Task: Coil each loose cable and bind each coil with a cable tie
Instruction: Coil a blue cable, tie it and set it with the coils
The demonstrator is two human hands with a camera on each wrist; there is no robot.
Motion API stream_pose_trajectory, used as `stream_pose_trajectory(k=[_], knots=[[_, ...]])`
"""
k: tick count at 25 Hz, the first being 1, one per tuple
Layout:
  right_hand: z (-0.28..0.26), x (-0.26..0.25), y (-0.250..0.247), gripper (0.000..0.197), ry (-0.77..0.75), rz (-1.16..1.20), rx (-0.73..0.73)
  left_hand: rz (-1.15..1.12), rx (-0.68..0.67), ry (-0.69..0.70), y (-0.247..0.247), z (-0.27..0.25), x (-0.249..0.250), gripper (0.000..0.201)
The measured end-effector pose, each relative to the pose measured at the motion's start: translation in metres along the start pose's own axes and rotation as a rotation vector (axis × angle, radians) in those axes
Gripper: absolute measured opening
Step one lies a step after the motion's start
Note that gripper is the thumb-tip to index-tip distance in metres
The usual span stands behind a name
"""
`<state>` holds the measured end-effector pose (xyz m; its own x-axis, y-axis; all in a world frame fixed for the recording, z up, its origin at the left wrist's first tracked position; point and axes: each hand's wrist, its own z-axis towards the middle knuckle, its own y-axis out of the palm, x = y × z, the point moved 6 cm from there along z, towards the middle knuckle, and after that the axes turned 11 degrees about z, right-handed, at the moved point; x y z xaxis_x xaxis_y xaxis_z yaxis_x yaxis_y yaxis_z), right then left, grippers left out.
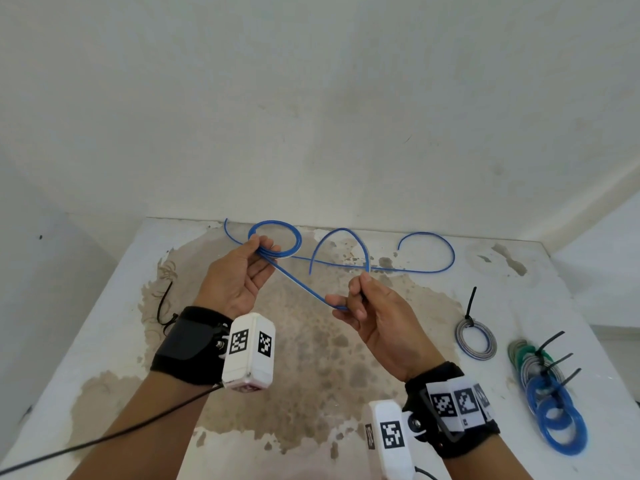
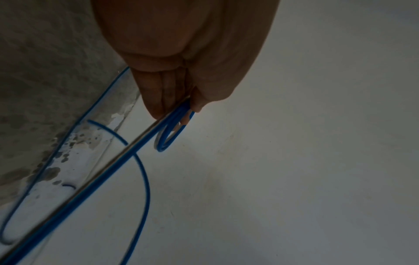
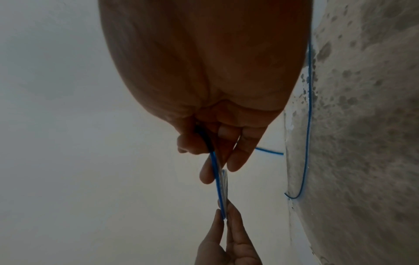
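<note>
A long blue cable (image 1: 427, 234) lies in loose curves along the far side of the table (image 1: 104, 341). My left hand (image 1: 264, 249) is raised above the table and pinches a small coil (image 1: 281, 240) of that cable between thumb and fingers; the left wrist view shows the coil's loops (image 2: 169, 136) under the fingertips (image 2: 156, 111). A straight strand (image 1: 301, 285) runs from the coil to my right hand (image 1: 349, 296), which grips it with curled fingers. In the right wrist view the strand (image 3: 217, 177) leaves the right hand's fingers (image 3: 238, 161) toward the left hand's fingertips (image 3: 226, 224).
A grey-blue coil (image 1: 476, 339) bound with a black tie lies at the right. A pile of several bound blue, grey and green coils (image 1: 550, 393) sits nearer the right edge. A loose black cable tie (image 1: 162, 306) lies at the left. A wall stands behind the table.
</note>
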<state>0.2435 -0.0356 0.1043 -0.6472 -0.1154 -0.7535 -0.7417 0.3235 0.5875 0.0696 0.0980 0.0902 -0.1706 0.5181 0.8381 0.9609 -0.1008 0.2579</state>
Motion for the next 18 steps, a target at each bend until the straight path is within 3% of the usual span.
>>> stream_pose_trajectory(k=[7, 12, 18], knots=[[0.021, -0.032, -0.024, 0.033, -0.153, -0.268, 0.122, 0.260, -0.241, 0.047, 0.020, -0.020, -0.008, 0.017], [0.035, -0.050, -0.019, 0.035, -0.168, -0.314, 0.101, 0.240, -0.317, 0.025, 0.029, -0.028, -0.015, 0.018], [0.041, -0.050, -0.010, 0.035, -0.154, -0.376, 0.043, 0.377, -0.434, 0.028, 0.039, -0.040, -0.020, 0.027]])
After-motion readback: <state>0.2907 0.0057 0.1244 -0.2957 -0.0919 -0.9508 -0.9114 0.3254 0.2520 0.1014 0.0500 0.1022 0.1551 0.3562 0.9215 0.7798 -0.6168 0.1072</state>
